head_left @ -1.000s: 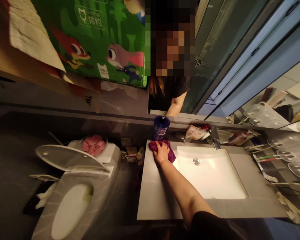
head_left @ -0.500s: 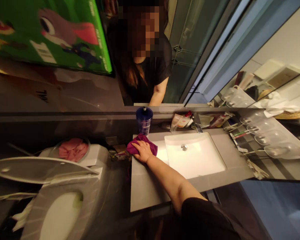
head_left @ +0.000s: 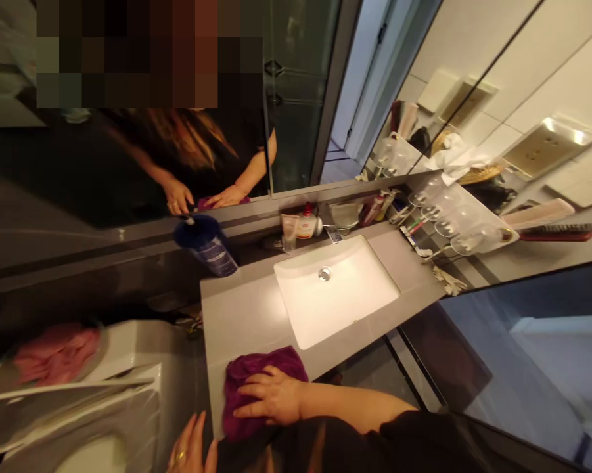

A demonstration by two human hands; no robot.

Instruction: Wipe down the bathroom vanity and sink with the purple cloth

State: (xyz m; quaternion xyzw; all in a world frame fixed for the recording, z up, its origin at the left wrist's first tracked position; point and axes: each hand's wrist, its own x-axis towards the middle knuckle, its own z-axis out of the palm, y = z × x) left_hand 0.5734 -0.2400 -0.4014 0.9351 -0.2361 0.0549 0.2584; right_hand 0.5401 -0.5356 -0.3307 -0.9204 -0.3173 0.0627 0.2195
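A crumpled purple cloth (head_left: 244, 391) lies at the front left corner of the grey countertop (head_left: 241, 315). My right hand (head_left: 273, 397) holds it against the surface from above, fingers spread over the fabric. Low in the picture, left of the counter's edge, is my left hand (head_left: 193, 447); it wears a ring, its fingers are apart, and nothing shows in it. The lower part of that hand is cut off by the frame. To the right of the cloth is a white basin (head_left: 335, 295) set into the counter.
A blue bottle (head_left: 207, 246) stands at the back left of the counter. Tubes and bottles (head_left: 305, 223) line the ledge below the mirror. At left is a toilet (head_left: 138, 341) with pink cloth (head_left: 59, 355) on its tank. Clear cups (head_left: 446, 220) hang from a right-hand shelf.
My right hand and the purple cloth have moved from the back left of the counter to its front left corner. My left hand has come into view, and the camera has turned right.
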